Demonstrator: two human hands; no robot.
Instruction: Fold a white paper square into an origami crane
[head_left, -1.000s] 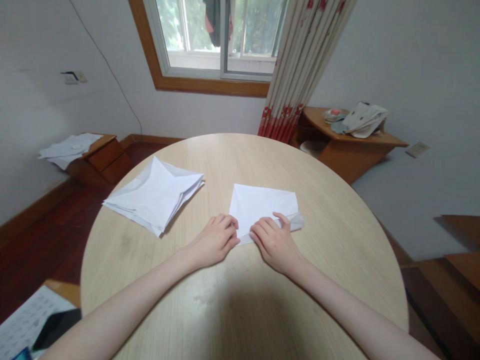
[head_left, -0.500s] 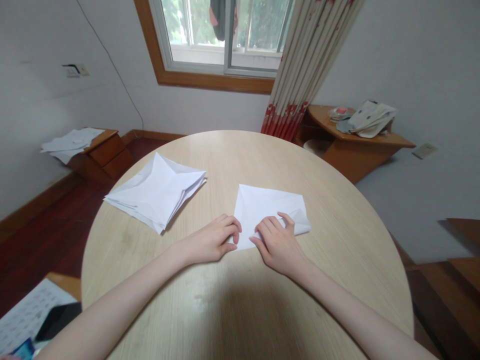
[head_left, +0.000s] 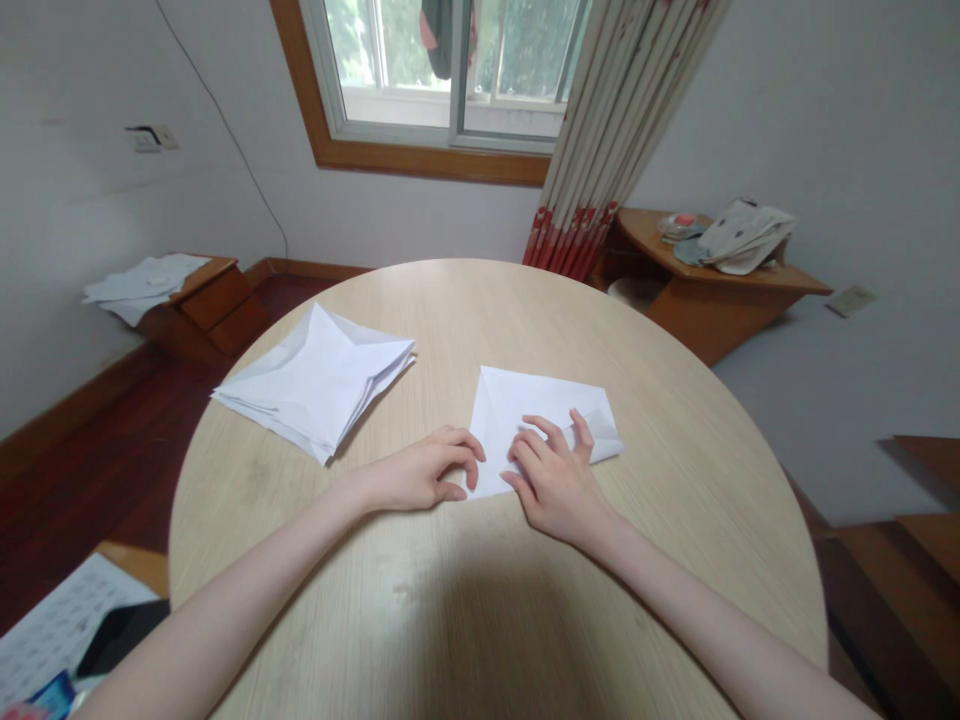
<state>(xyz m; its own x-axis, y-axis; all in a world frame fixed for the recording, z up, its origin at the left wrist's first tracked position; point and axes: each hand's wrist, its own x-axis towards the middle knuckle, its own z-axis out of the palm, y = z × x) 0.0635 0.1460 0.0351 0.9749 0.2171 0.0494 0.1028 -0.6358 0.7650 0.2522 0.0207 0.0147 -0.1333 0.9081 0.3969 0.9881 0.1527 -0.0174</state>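
A white sheet of paper [head_left: 517, 395] with folds and creases lies on the round wooden table [head_left: 450, 310]. My left hand [head_left: 439, 470] rests at the sheet's left edge, fingers curved and the thumb apart from them. Over the lower right part of the paper is my right hand [head_left: 559, 480]. Its thumb and index finger pinch close together at a folded edge, while the other fingers are spread and raised. The palm hides part of the fold. To the left lies a stack of folded white papers [head_left: 319, 375], touched by neither hand.
A low wooden cabinet [head_left: 217, 310] with papers on top stands at the left wall. Behind the table hangs a curtain [head_left: 600, 130] beside the window. A corner shelf [head_left: 697, 300] at right holds a cloth bag [head_left: 750, 235]. A dark phone-like object [head_left: 116, 635] lies at lower left.
My left thumb has drawn back from the paper's lower left corner and its fingers have loosened. The outer fingers of my right hand have spread and lifted. The sheet has hardly moved.
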